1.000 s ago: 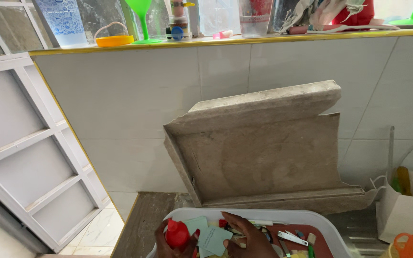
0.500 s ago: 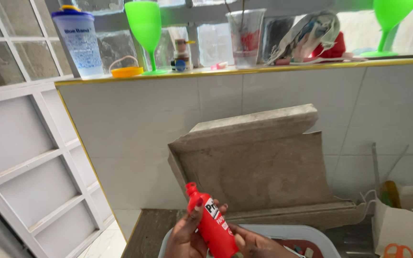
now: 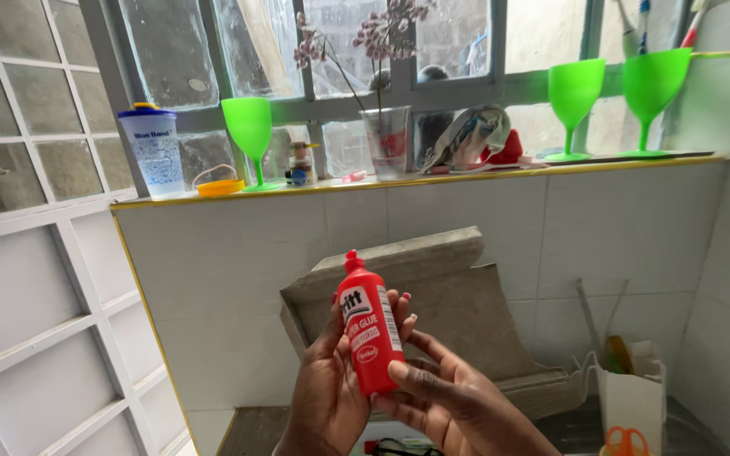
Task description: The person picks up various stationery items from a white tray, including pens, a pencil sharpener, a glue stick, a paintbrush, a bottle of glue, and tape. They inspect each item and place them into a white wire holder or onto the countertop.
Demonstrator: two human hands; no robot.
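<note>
Both hands are now holding the red glue bottle [image 3: 367, 333] upright at chest height before the tiled wall [image 3: 238, 279], lifted clear of the tub where it was a second ago, left hand [image 3: 327, 393] wrapping it, right hand [image 3: 449, 397] pinching its base.

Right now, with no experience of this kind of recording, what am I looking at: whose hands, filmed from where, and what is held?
There is no machine here. One camera sits on a person's head, so the hands are the person's own. The left hand and right hand together have a grip on a red glue bottle, cap up. Behind it a grey slab leans against the white tiled wall. On the window ledge stand green goblets, a blue-lidded tumbler and a cup of dried flowers.
</note>
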